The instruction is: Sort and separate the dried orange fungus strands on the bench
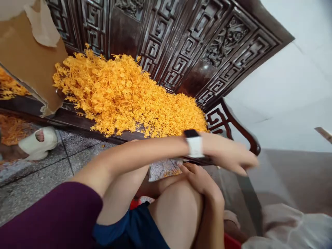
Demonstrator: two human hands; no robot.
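Observation:
My left hand [230, 152], with a white-strapped watch [194, 143] on its wrist, reaches across to the right, in front of the end of a dark carved wooden bench [124, 135]. Motion smears its fingers, so whether they hold anything is unclear. Below it, my right hand [201, 180] rests on my knee, fingers laid out and nothing visible in them. A large heap of small orange-yellow plastic-looking sprigs [129, 97] covers the bench seat beyond my left forearm.
A torn cardboard sheet [31, 52] stands at the heap's left, with more orange pieces [10, 84] behind it. Another person's foot in a pale slipper [38, 143] is at left. Whitish plastic sheeting [290, 224] lies lower right. The bench's curved armrest [241, 128] rises beside a white wall.

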